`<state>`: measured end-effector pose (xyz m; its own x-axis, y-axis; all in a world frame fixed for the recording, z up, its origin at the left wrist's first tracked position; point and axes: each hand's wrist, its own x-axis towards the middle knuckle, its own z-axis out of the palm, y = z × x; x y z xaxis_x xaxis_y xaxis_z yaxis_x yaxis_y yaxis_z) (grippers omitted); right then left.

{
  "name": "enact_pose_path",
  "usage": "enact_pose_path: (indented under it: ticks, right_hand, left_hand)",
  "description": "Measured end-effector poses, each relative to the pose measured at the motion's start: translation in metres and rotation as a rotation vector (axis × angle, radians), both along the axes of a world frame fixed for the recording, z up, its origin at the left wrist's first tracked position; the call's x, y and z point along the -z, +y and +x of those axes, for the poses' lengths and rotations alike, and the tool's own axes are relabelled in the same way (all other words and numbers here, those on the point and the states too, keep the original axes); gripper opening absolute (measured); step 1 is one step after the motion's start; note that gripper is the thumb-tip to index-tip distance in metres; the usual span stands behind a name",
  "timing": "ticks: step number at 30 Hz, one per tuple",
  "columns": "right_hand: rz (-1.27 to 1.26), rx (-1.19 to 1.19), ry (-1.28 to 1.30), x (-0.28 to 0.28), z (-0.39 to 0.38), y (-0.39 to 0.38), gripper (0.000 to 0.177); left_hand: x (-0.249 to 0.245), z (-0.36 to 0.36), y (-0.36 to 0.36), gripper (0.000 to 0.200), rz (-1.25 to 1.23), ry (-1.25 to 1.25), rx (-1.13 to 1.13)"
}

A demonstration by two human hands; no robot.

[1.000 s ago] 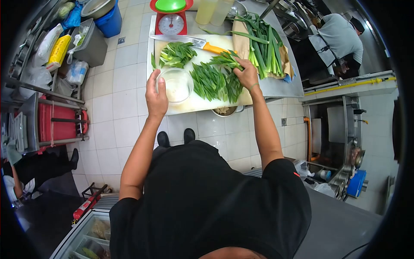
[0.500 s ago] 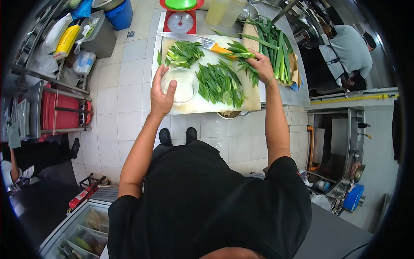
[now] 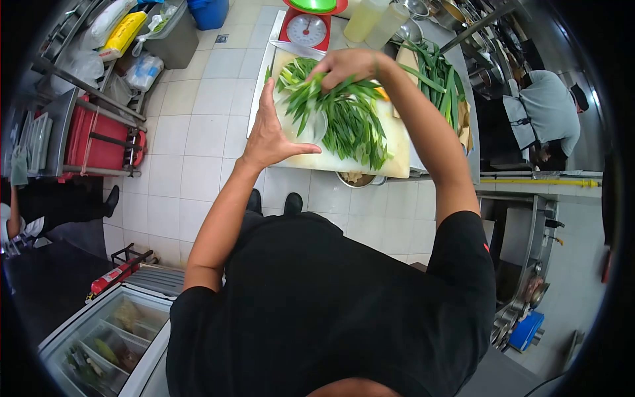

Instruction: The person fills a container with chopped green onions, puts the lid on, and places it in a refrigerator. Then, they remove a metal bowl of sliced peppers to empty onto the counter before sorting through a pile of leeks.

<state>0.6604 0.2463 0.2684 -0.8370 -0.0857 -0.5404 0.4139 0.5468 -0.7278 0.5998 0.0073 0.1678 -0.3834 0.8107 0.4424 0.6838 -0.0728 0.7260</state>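
Observation:
My right hand [image 3: 347,66] is closed on a bunch of cut green leaves [image 3: 324,99], held above a clear plastic tub [image 3: 320,128]. The leaves hide much of the tub. At the tub's left and near side is my left hand [image 3: 272,135], fingers stretched up and thumb spread to the right. The tub sits on a white cutting board [image 3: 395,162]. A pile of sliced green leaves [image 3: 360,135] lies right of it, and a paler cut pile [image 3: 297,71] shows behind. A knife [image 3: 297,49] lies along the far side, its orange handle partly covered.
Behind the board stands a red dial scale [image 3: 307,30] with a green dish, beside bottles of yellowish liquid [image 3: 364,21]. Long leafy stalks [image 3: 450,83] lie at the right. A metal pot [image 3: 357,178] sits below the near edge. Another person [image 3: 552,109] bends over at far right.
My right hand has moved left with the leaves, from the board's right side to over the tub. My left hand's thumb has swung outward, away from the tub's middle.

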Motion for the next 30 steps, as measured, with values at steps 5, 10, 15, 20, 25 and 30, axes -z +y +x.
enact_pose_path:
  ticks: [5,10,15,20,25,30]
  right_hand:
    - [0.583,-0.493,0.05,0.024,-0.049,-0.057,0.036]
    - [0.636,0.003,0.293,0.062,-0.02,-0.105,0.023]
    - [0.598,0.188,0.292,0.095,0.003,-0.112,0.027]
    - [0.523,0.103,0.195,0.105,0.0,-0.095,0.047]
    - [0.267,0.014,0.204,0.064,0.006,-0.07,0.046]
    - [0.332,0.022,0.212,0.067,0.013,-0.062,0.045]
  left_hand:
    - [0.013,0.003,0.005,0.145,0.08,-0.016,-0.024]
    - [0.007,0.014,0.007,0.135,0.066,-0.07,-0.121]
    - [0.006,0.014,0.011,0.126,-0.023,0.073,-0.09]
    - [0.004,0.014,0.014,0.115,-0.066,0.178,-0.133]
    - [0.008,0.016,0.016,0.11,-0.056,0.167,-0.166]
    - [0.009,0.017,0.016,0.111,-0.066,0.141,-0.165]
